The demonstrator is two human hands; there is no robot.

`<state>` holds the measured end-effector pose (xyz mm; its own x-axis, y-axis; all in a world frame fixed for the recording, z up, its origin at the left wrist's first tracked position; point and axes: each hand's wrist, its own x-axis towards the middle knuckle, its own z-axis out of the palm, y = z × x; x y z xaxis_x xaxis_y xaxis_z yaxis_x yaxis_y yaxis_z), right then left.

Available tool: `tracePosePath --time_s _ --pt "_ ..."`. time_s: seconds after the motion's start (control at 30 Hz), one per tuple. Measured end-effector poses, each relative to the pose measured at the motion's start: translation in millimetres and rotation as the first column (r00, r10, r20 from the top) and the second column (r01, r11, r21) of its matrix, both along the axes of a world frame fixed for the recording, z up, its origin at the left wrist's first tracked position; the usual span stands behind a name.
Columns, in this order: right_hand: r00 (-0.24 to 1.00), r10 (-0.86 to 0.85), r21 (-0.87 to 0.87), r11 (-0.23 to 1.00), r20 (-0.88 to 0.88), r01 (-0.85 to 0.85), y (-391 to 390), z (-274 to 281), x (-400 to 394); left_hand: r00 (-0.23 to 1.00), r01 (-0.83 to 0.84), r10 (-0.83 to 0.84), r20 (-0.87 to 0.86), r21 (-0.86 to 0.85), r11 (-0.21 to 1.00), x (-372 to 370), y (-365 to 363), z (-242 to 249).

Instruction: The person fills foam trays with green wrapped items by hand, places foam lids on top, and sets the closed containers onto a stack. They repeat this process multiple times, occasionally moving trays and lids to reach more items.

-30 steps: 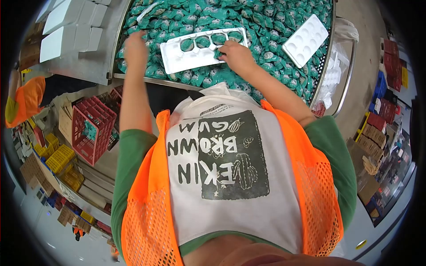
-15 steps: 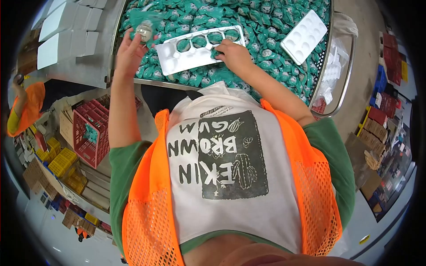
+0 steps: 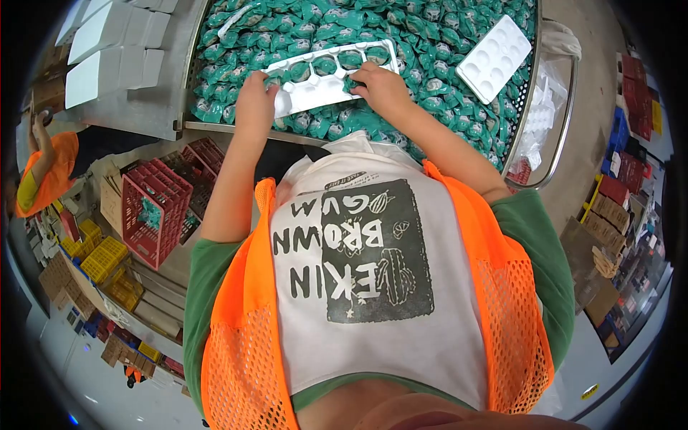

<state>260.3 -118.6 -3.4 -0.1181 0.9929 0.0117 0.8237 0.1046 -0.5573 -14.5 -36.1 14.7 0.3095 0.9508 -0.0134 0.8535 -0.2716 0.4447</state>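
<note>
- Fingers of my left hand (image 3: 256, 102) curl at the left end of the near tray, thumb on the inner side; a bit of green shows beside them, but I cannot tell whether they grasp a packet or only the tray. Those of my right hand (image 3: 380, 88) are pinched on a green packet at the tray's middle.
- Broadest is the steel-edged bench (image 3: 208, 127) in front of me, heaped with green-wrapped packets (image 3: 330, 130).
- White boxes (image 3: 94, 77) stand left of the heap, and a red slatted crate (image 3: 174, 228) is below on the left.
- Between my hands the white moulded tray (image 3: 304, 102) lies slantwise on the heap, green packets along its far row and white moulding along its near side. That lumpy bed could rock it, so I'd keep both ends level.
- Another white moulded tray (image 3: 494, 59), with round cups, rests on the heap to the right, well apart from my hands.
- Smallest are the single packets: a light pinch, centred over a cup, with loose film tucked clear, seems wisest.
</note>
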Motion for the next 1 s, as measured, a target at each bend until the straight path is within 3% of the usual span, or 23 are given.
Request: tracePosePath --time_s 0.2,0.27,0.3,0.33,0.4,0.63,0.73,0.83,0.93,0.97,1.0 --pt "0.997 0.048 0.031 0.998 -0.06 -0.046 2.2 4.9 10.7 0.984 0.081 -0.066 -0.167 0.086 0.993 26.1 11.0 -19.4" --pt "0.908 -0.191 -0.275 0.957 -0.372 0.088 23.6 23.7 36.3 0.984 0.118 -0.112 -0.14 0.034 0.992 17.9 17.5 -22.0" --pt "0.834 -0.27 -0.148 0.963 -0.481 0.226 32.2 22.5 54.9 0.983 0.146 -0.146 -0.107 -0.008 0.989 10.7 20.6 -19.8" --pt "0.913 -0.288 0.093 0.941 -0.29 0.327 45.7 3.9 82.6 0.981 0.175 -0.179 -0.075 -0.048 0.983 6.9 22.9 -16.9" --pt "0.902 -0.4 0.158 0.913 0.161 0.376 65.2 -14.5 129.3 0.987 0.13 -0.131 -0.089 -0.016 0.991 9.5 18.9 -9.0" --pt "0.785 -0.312 0.272 0.943 0.535 0.19 95.6 -66.4 150.3 0.953 0.151 -0.132 -0.274 0.047 0.988 17.4 24.1 -13.9" --pt "0.8 -0.309 0.268 0.944 0.514 0.193 103.9 -62.5 155.9 0.953 0.114 -0.116 -0.28 -0.023 0.993 16.9 26.9 -10.5" --pt "0.906 -0.288 0.244 0.945 0.31 0.218 93.7 -45.4 164.1 0.953 0.064 -0.077 -0.292 -0.054 0.996 19.4 25.6 -5.7" --pt "0.939 -0.332 0.083 0.942 0.093 0.325 69.5 -21.6 161.3 0.955 0.06 -0.075 -0.288 -0.063 0.996 19.8 24.7 -7.0" --pt "0.909 -0.366 -0.079 0.93 -0.201 0.358 61.0 -9.9 159.4 0.953 0.061 -0.078 -0.292 -0.068 0.996 20.2 25.8 -8.7" --pt "0.783 -0.411 -0.24 0.911 -0.467 0.335 51.8 3.3 154.9 0.952 0.062 -0.08 -0.295 -0.071 0.996 19.9 26.9 -9.8"
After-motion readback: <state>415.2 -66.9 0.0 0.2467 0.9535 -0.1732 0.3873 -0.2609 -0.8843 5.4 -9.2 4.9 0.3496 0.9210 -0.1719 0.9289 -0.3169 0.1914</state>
